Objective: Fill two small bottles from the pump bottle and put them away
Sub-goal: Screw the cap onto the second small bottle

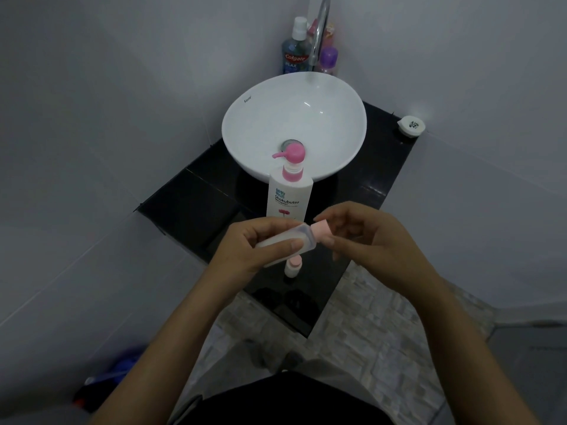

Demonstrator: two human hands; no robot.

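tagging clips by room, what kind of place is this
Most likely a home bathroom: a round white ceramic basin on a black tiled counter, a curved chrome tap, and a blue Colgate mouthwash bottle behind it.

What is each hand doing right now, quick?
Left hand: closed around the small bottle, held on its side.
Right hand: fingers pinching the bottle's pink cap; whether it is going on or off cannot be told.

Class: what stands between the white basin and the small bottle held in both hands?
Head view: the pump bottle stands between basin and held bottle.
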